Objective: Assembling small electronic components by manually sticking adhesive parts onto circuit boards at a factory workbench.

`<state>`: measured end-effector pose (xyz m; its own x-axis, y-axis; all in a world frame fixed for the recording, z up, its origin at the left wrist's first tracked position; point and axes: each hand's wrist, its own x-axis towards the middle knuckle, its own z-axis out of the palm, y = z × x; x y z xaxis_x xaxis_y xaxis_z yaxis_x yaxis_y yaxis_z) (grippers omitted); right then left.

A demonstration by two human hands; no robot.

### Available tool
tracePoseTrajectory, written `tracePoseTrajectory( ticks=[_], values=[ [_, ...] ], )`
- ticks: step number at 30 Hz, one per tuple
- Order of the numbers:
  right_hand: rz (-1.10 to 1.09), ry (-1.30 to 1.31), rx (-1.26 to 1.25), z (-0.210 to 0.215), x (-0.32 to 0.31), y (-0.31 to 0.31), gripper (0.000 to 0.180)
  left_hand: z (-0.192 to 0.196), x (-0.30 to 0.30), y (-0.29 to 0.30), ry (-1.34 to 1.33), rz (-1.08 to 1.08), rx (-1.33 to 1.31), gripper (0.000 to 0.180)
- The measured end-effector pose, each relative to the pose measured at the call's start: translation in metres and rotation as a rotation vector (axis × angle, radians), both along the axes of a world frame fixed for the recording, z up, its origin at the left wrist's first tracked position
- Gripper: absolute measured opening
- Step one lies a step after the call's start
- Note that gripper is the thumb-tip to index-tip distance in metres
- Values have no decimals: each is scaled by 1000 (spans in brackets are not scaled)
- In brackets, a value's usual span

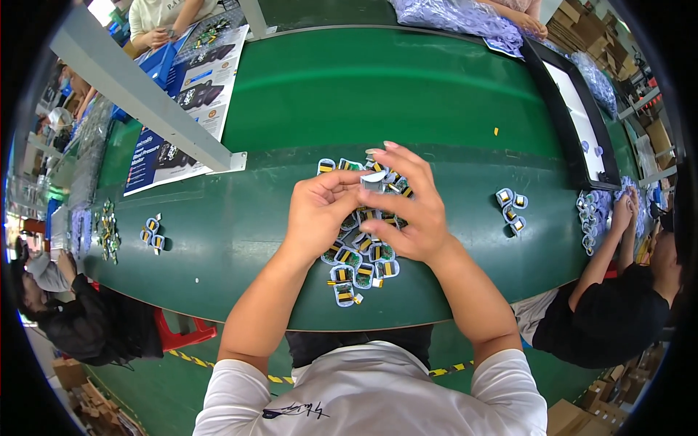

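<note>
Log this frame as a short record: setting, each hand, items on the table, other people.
setting: long green table
left hand: pinching a small silver part over the pile
right hand: fingers on the same part
pile: many small silver-edged pieces with yellow and black
smaller groups: right cluster, left cluster
others: seated co-workers on both sides

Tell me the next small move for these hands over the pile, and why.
Probably finish working the small white piece pinched between both hands, then lay it aside. The left hand and right hand meet on it above the pile of small parts, and a small set already sits apart on the green table.
</note>
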<state>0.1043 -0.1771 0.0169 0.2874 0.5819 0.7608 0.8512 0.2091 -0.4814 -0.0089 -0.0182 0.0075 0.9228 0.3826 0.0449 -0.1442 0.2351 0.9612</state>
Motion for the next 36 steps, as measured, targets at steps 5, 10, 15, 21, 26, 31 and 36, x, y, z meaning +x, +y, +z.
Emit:
tracePoseTrajectory(
  ticks=[5,10,15,21,26,31,36],
  values=[
    [191,289,142,-4,15,-10,26,9,0,0,19,-42,-67,25],
    [-102,794,248,-2,54,-30,13,7,2,-5,-121,-4,24,27],
    [-616,240,-100,-2,59,-27,36,4,-1,-1,-234,37,213,27],
    [-491,-3,-158,2,38,-23,37,3,1,1,-213,50,151,27],
    [-491,-114,-123,4,34,-22,12,11,3,5,-335,143,682,30],
    [-488,-58,-93,3,34,-19,15,10,3,8,-344,108,716,26],
    [-469,-47,-100,3,34,-18,22,8,5,9,-360,113,724,26]
  ],
)
